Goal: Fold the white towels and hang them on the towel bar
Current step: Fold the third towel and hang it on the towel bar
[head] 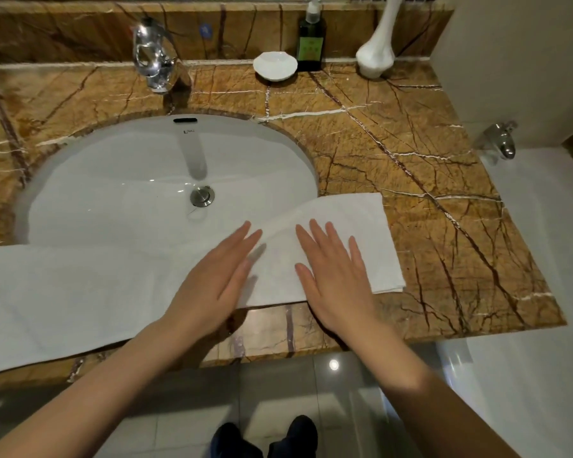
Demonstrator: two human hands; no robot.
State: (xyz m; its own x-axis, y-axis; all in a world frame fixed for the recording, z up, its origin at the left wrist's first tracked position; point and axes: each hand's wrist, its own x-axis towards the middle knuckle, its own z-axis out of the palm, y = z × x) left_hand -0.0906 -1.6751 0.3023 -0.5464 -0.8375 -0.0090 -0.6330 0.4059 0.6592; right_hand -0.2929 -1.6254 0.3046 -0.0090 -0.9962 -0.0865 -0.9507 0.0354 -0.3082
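Observation:
A long white towel lies flat along the front of the brown marble counter, partly over the sink's front rim. Its right end is folded over and rests right of the basin. My left hand lies flat on the towel near its middle, fingers together and stretched out. My right hand presses flat on the folded right end, fingers spread. Neither hand grips the cloth. No towel bar is in view.
A white oval sink with a chrome faucet sits in the counter. Behind it stand a white soap dish, a dark green pump bottle and a white vase-like object. A bathtub with a chrome spout lies at the right.

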